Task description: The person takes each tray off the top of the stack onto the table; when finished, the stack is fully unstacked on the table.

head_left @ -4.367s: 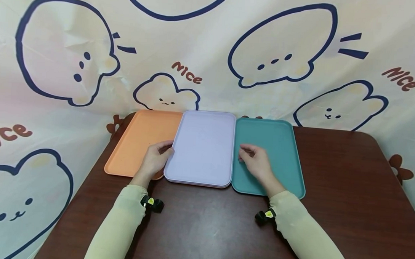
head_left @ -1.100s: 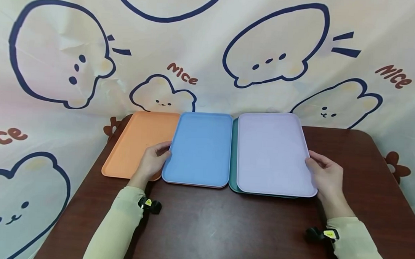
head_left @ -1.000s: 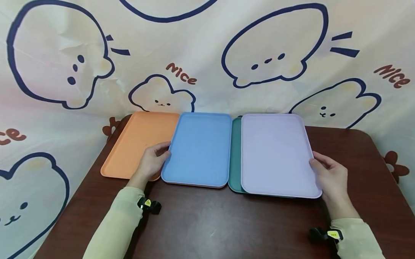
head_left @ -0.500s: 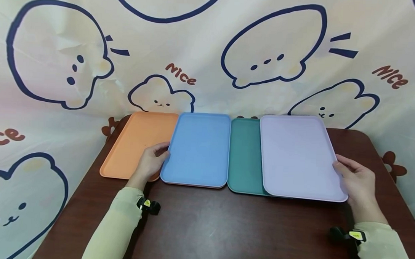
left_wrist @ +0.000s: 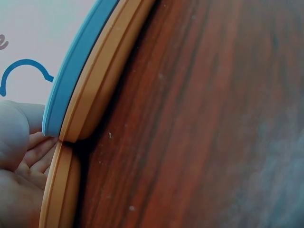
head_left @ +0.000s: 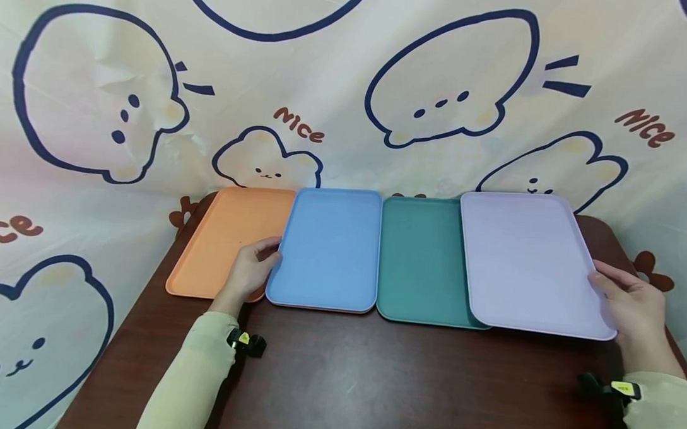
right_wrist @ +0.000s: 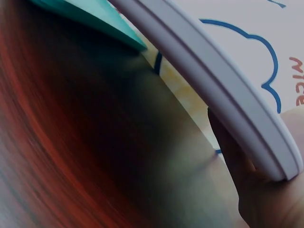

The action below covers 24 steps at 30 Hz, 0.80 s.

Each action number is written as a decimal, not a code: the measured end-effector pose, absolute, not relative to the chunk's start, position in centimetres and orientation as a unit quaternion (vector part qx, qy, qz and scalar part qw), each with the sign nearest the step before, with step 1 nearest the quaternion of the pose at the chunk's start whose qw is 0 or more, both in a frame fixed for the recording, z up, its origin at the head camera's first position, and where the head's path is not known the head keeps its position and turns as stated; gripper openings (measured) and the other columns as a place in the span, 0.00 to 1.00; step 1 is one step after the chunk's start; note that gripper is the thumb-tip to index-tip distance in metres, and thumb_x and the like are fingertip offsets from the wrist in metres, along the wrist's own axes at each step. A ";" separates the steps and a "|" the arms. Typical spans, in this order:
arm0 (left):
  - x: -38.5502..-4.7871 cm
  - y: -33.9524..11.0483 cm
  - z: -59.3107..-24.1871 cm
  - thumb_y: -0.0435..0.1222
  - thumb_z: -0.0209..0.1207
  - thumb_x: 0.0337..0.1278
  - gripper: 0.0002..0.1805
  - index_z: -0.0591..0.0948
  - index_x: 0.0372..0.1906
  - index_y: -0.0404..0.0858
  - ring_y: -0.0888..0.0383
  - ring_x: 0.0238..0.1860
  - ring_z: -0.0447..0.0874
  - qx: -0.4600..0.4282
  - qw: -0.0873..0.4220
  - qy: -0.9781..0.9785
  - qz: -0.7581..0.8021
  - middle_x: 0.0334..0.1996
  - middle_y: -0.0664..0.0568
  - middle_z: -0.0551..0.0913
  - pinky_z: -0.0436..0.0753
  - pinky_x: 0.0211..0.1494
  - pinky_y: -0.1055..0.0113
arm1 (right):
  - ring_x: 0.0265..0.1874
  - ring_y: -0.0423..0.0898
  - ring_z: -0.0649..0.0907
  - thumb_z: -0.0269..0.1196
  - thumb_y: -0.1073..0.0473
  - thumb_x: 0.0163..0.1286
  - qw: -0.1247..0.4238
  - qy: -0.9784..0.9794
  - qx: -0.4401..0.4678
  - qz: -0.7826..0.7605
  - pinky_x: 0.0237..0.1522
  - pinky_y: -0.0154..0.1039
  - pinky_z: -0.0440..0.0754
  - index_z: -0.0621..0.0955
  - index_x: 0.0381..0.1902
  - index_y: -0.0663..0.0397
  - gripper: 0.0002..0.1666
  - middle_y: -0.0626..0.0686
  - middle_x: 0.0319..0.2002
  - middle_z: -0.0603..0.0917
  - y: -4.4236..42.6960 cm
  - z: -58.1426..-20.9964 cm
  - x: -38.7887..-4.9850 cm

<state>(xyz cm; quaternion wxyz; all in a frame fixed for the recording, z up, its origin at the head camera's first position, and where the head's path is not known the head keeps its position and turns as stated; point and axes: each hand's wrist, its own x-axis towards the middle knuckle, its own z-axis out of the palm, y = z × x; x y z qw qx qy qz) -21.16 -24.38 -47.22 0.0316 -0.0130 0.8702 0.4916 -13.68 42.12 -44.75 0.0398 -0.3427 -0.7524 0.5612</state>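
- The right hand [head_left: 638, 307] pinches the lilac tray [head_left: 535, 262] at its right edge, between thumb and fingers.
- The lilac tray is held above the surface [head_left: 338, 372], overlapping the green tray's [head_left: 421, 261] right side in the head view.
- The left hand [head_left: 247, 268] lies over the orange tray [head_left: 223, 235], fingers at the blue tray's [head_left: 328, 248] left edge; whether they pinch it, I cannot tell.
- The blue tray sits on a lower orange tray [left_wrist: 102, 66].

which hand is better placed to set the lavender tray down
Right, most likely: the right hand grips the lavender tray by its right edge, raised above the table, while the left hand is at the left edge of the blue tray.
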 end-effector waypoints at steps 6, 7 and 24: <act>-21.0 -24.4 -47.4 0.33 0.56 0.81 0.26 0.75 0.77 0.33 0.40 0.78 0.73 -0.012 0.032 0.870 0.491 0.74 0.35 0.77 0.75 0.79 0.43 | 0.32 0.27 0.77 0.68 0.47 0.78 0.055 -0.763 -0.349 0.541 0.24 0.25 0.82 0.79 0.76 0.37 0.31 0.23 0.40 0.72 43.9 -45.3 -13.7; -21.0 -24.4 -47.3 0.33 0.56 0.81 0.26 0.75 0.77 0.33 0.40 0.78 0.73 -0.013 0.033 0.870 0.491 0.75 0.36 0.77 0.75 0.79 0.43 | 0.32 0.27 0.77 0.68 0.47 0.78 0.055 -0.763 -0.349 0.542 0.24 0.25 0.82 0.79 0.76 0.36 0.30 0.23 0.40 0.72 44.3 -45.3 -13.7; -21.0 -24.3 -47.0 0.34 0.56 0.81 0.26 0.75 0.77 0.33 0.40 0.78 0.74 -0.010 0.033 0.871 0.490 0.75 0.36 0.77 0.76 0.79 0.43 | 0.29 0.25 0.77 0.62 0.44 0.82 0.028 -0.807 -0.303 0.506 0.26 0.28 0.82 0.83 0.61 0.17 0.15 0.16 0.33 0.70 48.9 -46.5 -13.8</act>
